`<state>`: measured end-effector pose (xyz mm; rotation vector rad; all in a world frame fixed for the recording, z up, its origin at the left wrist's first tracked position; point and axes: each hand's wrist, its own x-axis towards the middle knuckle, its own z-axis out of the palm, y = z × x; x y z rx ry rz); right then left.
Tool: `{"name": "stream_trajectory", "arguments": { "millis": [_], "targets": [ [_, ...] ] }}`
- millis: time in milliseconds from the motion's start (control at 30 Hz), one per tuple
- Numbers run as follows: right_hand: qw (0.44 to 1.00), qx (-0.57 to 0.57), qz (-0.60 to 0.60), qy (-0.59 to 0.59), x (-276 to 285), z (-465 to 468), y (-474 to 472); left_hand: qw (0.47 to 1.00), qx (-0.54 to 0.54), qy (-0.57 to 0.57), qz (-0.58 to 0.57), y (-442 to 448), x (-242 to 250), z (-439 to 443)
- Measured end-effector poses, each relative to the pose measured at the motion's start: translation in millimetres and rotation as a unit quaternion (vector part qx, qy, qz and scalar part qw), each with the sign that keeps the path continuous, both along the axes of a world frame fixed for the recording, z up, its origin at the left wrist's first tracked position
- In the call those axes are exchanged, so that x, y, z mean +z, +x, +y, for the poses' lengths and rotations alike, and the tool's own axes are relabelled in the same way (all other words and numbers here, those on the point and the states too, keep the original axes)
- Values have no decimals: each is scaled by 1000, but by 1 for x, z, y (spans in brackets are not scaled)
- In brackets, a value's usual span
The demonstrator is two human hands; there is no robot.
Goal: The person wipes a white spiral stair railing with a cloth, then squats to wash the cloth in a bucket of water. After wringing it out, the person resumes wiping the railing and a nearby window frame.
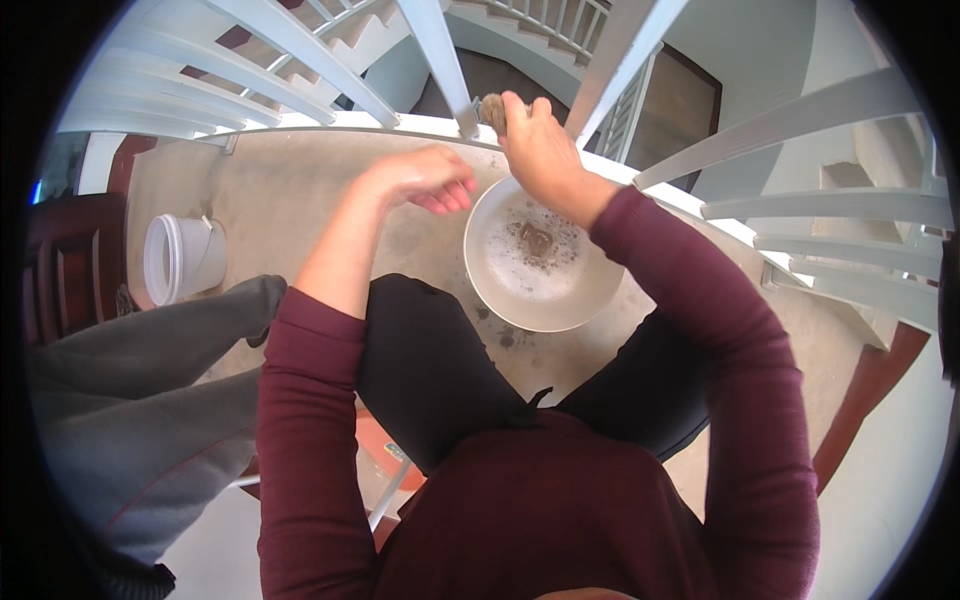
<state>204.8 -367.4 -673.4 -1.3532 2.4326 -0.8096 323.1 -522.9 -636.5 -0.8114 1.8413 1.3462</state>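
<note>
My right hand (541,146) grips a wad of brownish-grey scrubbing material (493,114), possibly a cloth or scouring pad. It is against or very near the foot of a white baluster (442,71), just above the bottom rail (360,122). My left hand (429,178) hangs in the air left of the basin, fingers loosely curled, holding nothing. Below my right wrist, a pale round basin (547,319) rests on the floor between my knees. In it is cloudy soapy water (525,266) with foam and a darker patch in the middle.
A white plastic bucket (202,255) stands to the left. Beyond the white railing (615,67), a stairwell drops away. Another person's grey-trousered legs (165,360) are close on my left. Something orange, perhaps a stool (379,442), shows beneath me. A dark panelled door (75,270) is at far left.
</note>
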Motion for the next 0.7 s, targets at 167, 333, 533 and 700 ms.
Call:
{"name": "stream_trajectory", "arguments": {
  "millis": [167,333,533,700],
  "targets": [
    [993,-13,-54,99,-32,-41,-15,985,-152,77,22,-6,4,33],
    [989,109,32,92,-27,-18,-20,977,-190,100,12,-16,2,45],
    [977,77,147,132,-7,-9,-7,969,-223,104,11,-23,-8,51],
    [981,67,159,90,-13,-21,-2,974,-212,84,2,-25,-11,55]
  ]
}}
